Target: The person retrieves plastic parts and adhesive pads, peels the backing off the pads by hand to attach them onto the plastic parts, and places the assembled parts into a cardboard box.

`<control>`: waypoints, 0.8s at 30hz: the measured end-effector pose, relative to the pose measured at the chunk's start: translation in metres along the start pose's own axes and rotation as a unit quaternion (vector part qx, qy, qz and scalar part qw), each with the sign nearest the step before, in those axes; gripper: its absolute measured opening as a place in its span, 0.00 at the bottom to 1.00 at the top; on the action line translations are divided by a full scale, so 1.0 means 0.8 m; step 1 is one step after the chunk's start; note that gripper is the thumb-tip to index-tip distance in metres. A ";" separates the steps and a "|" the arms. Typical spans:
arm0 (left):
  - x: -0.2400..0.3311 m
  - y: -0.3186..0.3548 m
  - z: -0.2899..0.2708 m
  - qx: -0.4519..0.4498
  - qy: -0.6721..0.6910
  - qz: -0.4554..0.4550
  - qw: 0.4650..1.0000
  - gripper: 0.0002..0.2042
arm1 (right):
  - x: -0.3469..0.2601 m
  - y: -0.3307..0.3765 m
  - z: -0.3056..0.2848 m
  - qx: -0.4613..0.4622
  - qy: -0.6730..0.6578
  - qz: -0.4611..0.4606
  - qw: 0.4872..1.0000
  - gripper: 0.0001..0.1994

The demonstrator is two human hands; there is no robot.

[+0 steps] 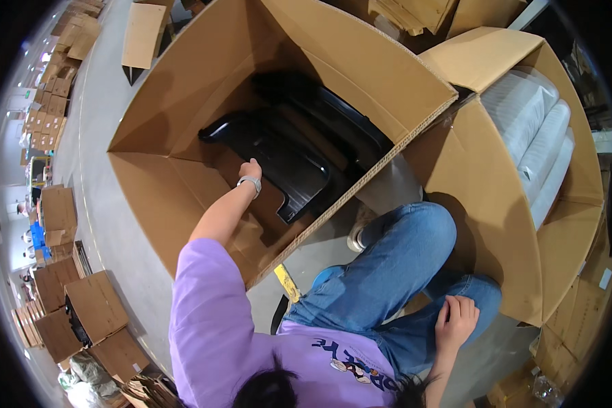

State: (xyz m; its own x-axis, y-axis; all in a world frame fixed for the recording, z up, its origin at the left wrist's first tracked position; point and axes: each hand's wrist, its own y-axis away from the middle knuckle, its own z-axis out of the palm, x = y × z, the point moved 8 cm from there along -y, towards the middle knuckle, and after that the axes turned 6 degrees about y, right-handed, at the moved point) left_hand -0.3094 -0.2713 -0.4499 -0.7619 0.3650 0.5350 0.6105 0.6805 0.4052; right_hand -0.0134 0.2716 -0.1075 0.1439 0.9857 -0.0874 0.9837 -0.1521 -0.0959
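Observation:
My left hand (250, 168) reaches down into a large open cardboard box (156, 180). Its fingers are closed at the near edge of a glossy black moulded plastic panel (282, 160), and the fingertips are partly hidden. The panel lies tilted inside, with a raised lip and a cut-out lower corner. Behind it, against the box's far right side, rests another long black plastic part (347, 119). My right hand (455, 321) lies on my jeans by the right knee, holding nothing, its fingers loosely bent and a little apart.
To the right, a second open cardboard box (503, 251) holds several pale plastic-wrapped bundles (527, 126). A yellow strip (287, 282) shows beside my leg. Cardboard boxes (96, 306) stand at the left over grey floor (105, 183), and a carton (143, 34) stands beyond.

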 end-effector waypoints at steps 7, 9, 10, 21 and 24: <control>-0.002 -0.002 0.104 -0.075 -0.082 0.098 0.989 0.27 | -0.001 -0.023 0.021 -0.069 0.041 0.003 0.997 0.08; -0.007 -0.005 0.123 -0.113 -0.131 0.076 0.982 0.28 | -0.001 -0.028 0.026 -0.075 0.038 0.016 0.996 0.09; -0.009 -0.010 0.129 -0.129 -0.140 0.064 0.980 0.28 | -0.001 -0.030 0.027 -0.079 0.038 0.023 0.996 0.09; -0.043 -0.033 0.141 -0.367 -0.047 -0.054 0.927 0.16 | 0.013 -0.040 0.022 -0.097 0.032 0.065 0.993 0.10; -0.039 -0.033 0.118 -0.354 -0.159 0.012 0.922 0.18 | 0.018 -0.039 0.009 -0.063 0.001 0.059 0.996 0.11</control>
State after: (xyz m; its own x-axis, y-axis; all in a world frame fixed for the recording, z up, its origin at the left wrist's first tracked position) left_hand -0.3224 -0.2404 -0.5474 -0.7025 0.6187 0.3518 0.5308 0.1262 0.8380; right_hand -0.0429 0.2904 -0.1125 0.2596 0.9617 -0.0881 0.9656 -0.2569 0.0410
